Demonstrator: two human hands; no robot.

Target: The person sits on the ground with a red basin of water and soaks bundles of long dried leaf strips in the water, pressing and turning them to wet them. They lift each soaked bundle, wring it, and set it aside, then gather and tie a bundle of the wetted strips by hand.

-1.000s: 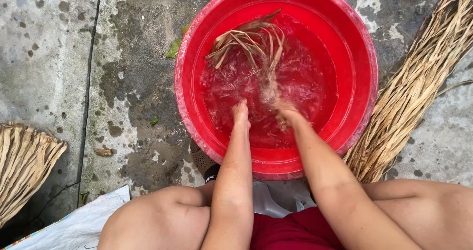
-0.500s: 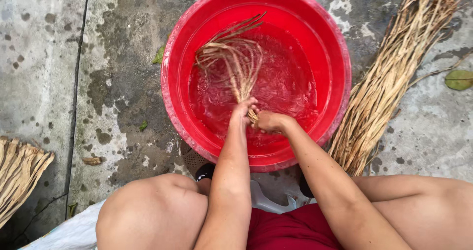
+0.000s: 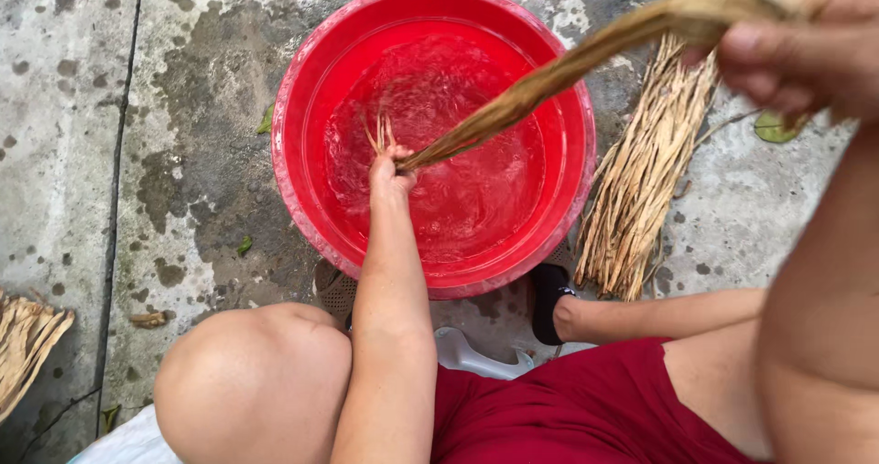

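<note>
- The left hand (image 3: 392,173) is clenched around the lower end of a wet bundle of straw (image 3: 558,66), low over the water inside the red basin (image 3: 302,98); a few short straw tips stick up above the fist.
- The right hand (image 3: 806,52) is raised at the far right, close to the camera, and grips the upper end of the same bundle, fingers curled over it.
- The bundle stretches taut between the two hands, slanting up from the middle of the basin to the top right corner.
- The basin stands on the stained concrete ground (image 3: 183,153), just beyond the person's knees, and holds rippling water.
- A pile of dry straw (image 3: 641,199) lies on the ground just right of the basin, touching its rim.
- Another heap of straw (image 3: 27,340) lies at the near left edge.
- A green leaf (image 3: 774,127) lies on the ground at the right, beneath the raised hand.
</note>
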